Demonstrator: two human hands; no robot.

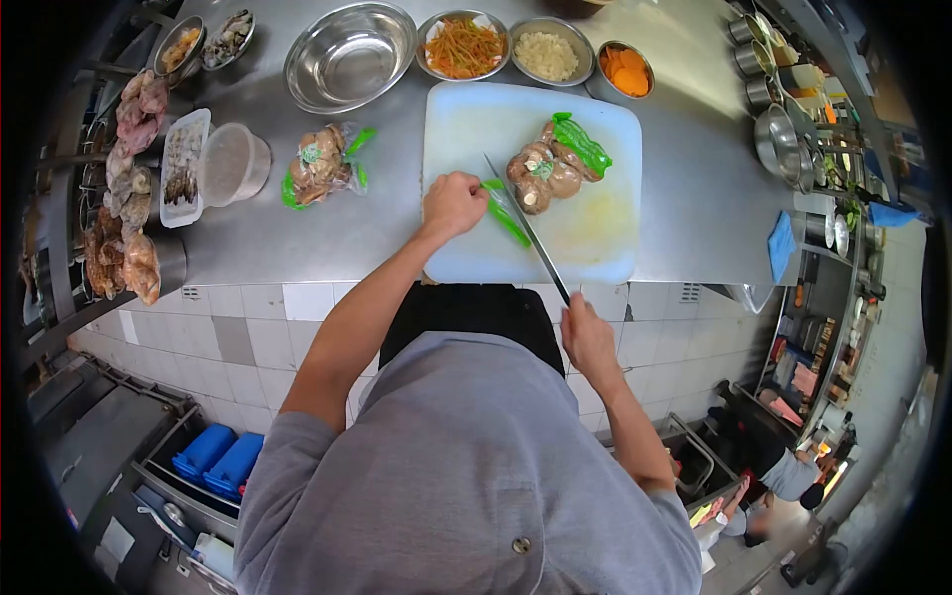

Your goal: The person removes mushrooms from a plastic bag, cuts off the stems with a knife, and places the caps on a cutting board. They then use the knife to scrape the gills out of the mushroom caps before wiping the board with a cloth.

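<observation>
My right hand (589,339) is wrapped round the handle of a long kitchen knife (535,241), its blade slanting up and left over the white cutting board (605,248). My left hand (456,205) is closed at the board's left edge, pinching the end of a green plastic strip (510,216) that passes beside the blade. Just beyond the knife lies a clear bag of brown mushrooms (558,178), with green printed plastic (583,147) at its far right end. Left of the board sits another bag of mushrooms (319,167), also with green ends.
Along the back stand an empty steel bowl (352,59) and bowls of shredded carrot (464,48), chopped white pieces (545,58) and carrot slices (625,71). A seafood tray (183,169) and plastic tub (235,165) stand left. A blue cloth (781,245) lies right. People are behind, lower right.
</observation>
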